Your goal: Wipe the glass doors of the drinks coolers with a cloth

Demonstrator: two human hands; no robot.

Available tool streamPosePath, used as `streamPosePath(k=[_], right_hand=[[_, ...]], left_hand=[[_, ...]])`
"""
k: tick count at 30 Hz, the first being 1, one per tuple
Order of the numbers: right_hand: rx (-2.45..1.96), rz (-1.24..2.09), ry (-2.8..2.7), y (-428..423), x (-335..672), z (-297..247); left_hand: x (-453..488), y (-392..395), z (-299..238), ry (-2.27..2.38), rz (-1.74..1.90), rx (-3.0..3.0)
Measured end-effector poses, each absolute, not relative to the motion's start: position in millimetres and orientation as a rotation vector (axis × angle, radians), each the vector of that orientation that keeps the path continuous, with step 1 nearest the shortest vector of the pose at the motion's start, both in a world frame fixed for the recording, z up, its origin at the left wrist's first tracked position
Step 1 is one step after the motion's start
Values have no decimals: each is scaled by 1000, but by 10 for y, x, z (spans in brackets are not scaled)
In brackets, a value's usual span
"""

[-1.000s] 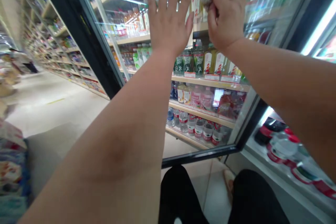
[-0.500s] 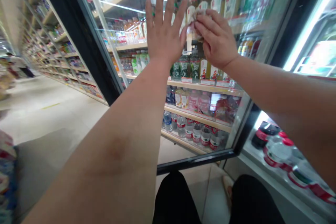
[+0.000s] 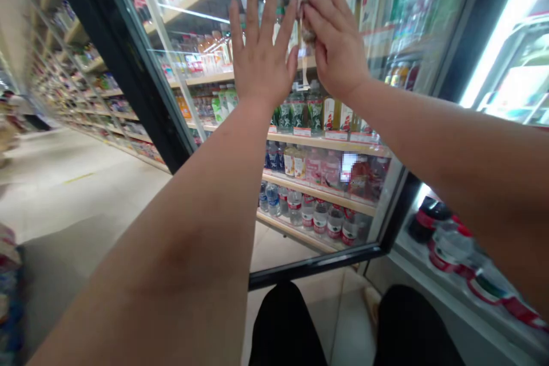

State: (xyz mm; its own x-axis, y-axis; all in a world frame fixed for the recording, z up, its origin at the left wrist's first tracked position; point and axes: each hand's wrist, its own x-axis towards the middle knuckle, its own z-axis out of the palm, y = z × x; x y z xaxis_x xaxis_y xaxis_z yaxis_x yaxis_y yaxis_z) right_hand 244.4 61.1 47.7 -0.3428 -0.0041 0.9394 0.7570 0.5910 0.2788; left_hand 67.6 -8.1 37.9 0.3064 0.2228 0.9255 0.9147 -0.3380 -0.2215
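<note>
A glass door (image 3: 240,183) in a black frame stands open in front of me, with bottles showing in its pane. My left hand (image 3: 263,60) lies on the glass with its fingers spread, holding nothing. Just right of it, my right hand (image 3: 338,40) presses a crumpled, pale cloth (image 3: 306,28) against the pane. The fingers are bent over the cloth and hide part of it.
Shelves of drinks stand in the lit cooler on the right, with red-labelled bottles (image 3: 446,249) low down. Long store shelves (image 3: 86,63) run along the left. The door's lower black frame (image 3: 317,263) is just ahead of my knees. A person (image 3: 26,111) is far left.
My right hand has moved up and to the left with the cloth, closer to my left hand. The left hand stays spread on the glass, and the view has shifted slightly.
</note>
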Motion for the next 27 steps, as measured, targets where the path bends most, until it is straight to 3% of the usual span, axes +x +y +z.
streamPosePath(k=[6, 12, 18, 27], right_hand=[[-643, -766, -1394, 766, 2399, 210], [-599, -856, -1709, 644, 2234, 254], [-563, -875, -1589, 740, 2404, 56], [-567, -837, -1613, 813, 2519, 509]], left_hand=[[707, -57, 380, -1028, -1108, -1786], [664, -75, 401, -1001, -1158, -1840], [684, -110, 400, -1009, -1121, -1826], [681, -96, 393, -1015, -1135, -1814]])
